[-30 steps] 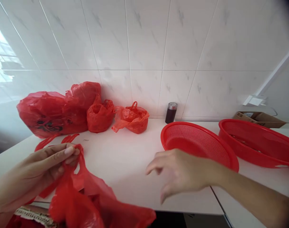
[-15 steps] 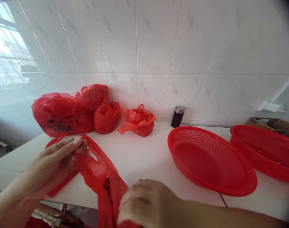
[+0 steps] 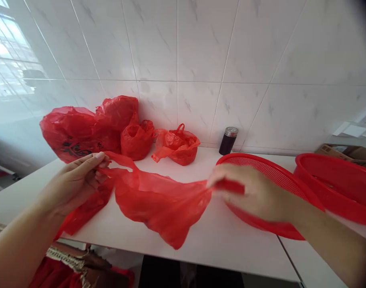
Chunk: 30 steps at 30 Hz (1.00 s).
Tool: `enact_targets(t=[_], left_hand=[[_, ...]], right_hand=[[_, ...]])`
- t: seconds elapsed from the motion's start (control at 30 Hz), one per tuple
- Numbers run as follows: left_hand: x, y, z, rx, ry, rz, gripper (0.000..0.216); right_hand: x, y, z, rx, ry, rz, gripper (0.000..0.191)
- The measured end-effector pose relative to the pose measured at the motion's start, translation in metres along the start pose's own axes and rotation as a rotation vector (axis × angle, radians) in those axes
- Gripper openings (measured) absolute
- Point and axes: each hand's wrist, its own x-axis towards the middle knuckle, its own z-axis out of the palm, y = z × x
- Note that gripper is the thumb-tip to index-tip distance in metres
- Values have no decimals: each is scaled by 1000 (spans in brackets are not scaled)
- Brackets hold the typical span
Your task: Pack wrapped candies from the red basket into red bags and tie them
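Observation:
A thin red plastic bag [image 3: 161, 200] is stretched sideways between my two hands above the white table. My left hand [image 3: 77, 182] pinches its handle loops at the left. At the other end my right hand [image 3: 246, 192], smeared by motion, is closed around the gathered plastic, and a bit of red pokes out of the grip. Behind it stands a red perforated basket [image 3: 279, 182], partly hidden by that hand and forearm. Below my left hand more red plastic [image 3: 87, 210] lies on the table.
Against the tiled wall sit large stuffed red bags [image 3: 81, 132], a smaller red bag [image 3: 136, 140] and another open red bag [image 3: 183, 148]. A dark thermos [image 3: 228, 141] stands near the basket. Farther right are a second red basket [image 3: 336, 200] and a cardboard box [image 3: 348, 154].
My right hand has moved up and to the right with its end of the bag, drawing the hanging plastic out sideways. My left hand has kept its hold and risen slightly.

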Motion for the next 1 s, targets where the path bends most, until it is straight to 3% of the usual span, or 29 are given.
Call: enact_targets(t=[0.07,0.13,0.23,0.37,0.43,0.53,0.63,0.7,0.77,0.83,0.93,1.0], left_hand=[[1,-6,1,77,-31,-5,17],[-1,-11,6,182,-89,-37,23],[-6,-13,12,409,-273,-85,28],[-12,-6,17,650,-518,-72,26],[-13,-3,24,623,-554,-29,22],[-14,-5,45,372,-669,22,24],[-15,-16,76,182,-858,-41,48],[-17,-26,97,238,-920,-105,64],[-18,-35,113,396,-961,-135,61],[-19,-42,122,561,-965,-124,45],[-18,-47,120,665,-848,-137,43],[-16,-48,113,636,-744,-142,43]], right_hand=[[9,13,-10,47,75,58,18],[18,27,-15,7,3,59,20],[24,42,-26,-33,25,106,25],[23,42,-40,-91,73,125,27],[23,37,-43,-106,52,120,27],[30,28,-42,-17,67,110,27],[43,18,-33,125,41,22,27],[55,10,-21,258,-10,-54,26],[64,3,-6,375,-51,-117,23],[69,0,10,443,-20,-140,21],[68,7,30,460,115,-103,23],[63,18,39,451,111,-25,31]])
